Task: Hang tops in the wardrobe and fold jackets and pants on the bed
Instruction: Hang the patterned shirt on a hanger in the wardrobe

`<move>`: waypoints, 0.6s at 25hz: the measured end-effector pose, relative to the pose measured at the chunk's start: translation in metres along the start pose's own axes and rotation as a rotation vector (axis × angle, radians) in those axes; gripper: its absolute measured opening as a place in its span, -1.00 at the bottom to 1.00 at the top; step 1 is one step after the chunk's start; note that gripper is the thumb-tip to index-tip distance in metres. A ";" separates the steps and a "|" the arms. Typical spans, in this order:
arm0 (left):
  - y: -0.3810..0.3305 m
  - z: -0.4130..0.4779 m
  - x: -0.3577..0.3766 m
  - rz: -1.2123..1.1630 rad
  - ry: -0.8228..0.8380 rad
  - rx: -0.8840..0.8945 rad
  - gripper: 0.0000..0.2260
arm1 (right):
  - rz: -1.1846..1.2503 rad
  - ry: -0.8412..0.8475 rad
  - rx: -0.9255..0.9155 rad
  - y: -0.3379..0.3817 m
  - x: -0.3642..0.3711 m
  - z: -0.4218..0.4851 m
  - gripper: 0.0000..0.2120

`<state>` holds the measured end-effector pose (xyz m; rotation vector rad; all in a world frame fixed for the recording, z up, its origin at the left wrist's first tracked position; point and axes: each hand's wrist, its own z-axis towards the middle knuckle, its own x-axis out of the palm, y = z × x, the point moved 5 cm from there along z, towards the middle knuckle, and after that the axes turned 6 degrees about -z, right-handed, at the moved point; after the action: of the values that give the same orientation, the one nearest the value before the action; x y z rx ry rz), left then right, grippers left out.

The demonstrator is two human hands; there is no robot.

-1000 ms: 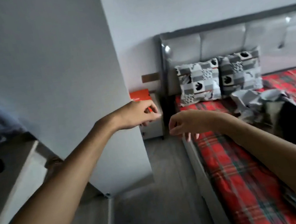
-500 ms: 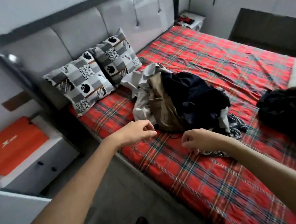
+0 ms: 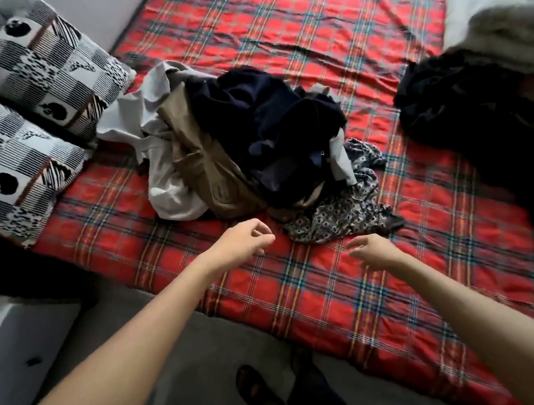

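A heap of loose clothes lies in the middle of the bed with the red plaid sheet (image 3: pixel 316 11): a white garment (image 3: pixel 165 182), a tan one (image 3: pixel 204 163), a dark navy one (image 3: pixel 266 115) and a patterned black-and-white one (image 3: pixel 340 215) at the near edge. A separate black garment (image 3: pixel 473 109) lies to the right. My left hand (image 3: pixel 247 240) hovers just short of the heap, fingers loosely curled, holding nothing. My right hand (image 3: pixel 373 250) hangs over the sheet below the patterned garment, also holding nothing.
Two patterned pillows (image 3: pixel 24 120) lean at the head of the bed on the left. A folded white blanket (image 3: pixel 506 3) sits at the far right. A white nightstand (image 3: pixel 10 348) stands at lower left. My sandalled foot (image 3: pixel 255 388) is on the grey floor by the bed.
My view has swung from the wardrobe wall and nightstand down onto the bed. Both hands have come forward over the sheet toward the heap of clothes, still holding nothing.
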<state>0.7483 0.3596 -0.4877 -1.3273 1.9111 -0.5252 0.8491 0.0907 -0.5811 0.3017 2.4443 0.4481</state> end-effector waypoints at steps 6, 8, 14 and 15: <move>0.042 0.102 0.015 0.016 -0.027 -0.187 -0.82 | 0.428 0.182 0.178 -0.020 0.043 0.145 -0.37; 0.054 0.123 0.021 -0.023 -0.061 -0.212 -0.86 | 0.558 0.221 0.224 -0.017 0.059 0.179 -0.26; 0.085 0.137 0.022 -0.025 -0.071 -0.283 -0.90 | 1.107 0.048 0.412 -0.026 0.103 0.241 -0.29; 0.089 0.136 0.019 0.027 -0.102 -0.283 -0.90 | 1.197 -0.043 0.448 -0.029 0.103 0.245 -0.36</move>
<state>0.7931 0.3864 -0.6426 -1.4728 1.9669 -0.1721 0.9181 0.1565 -0.8309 1.9478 2.0359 0.3320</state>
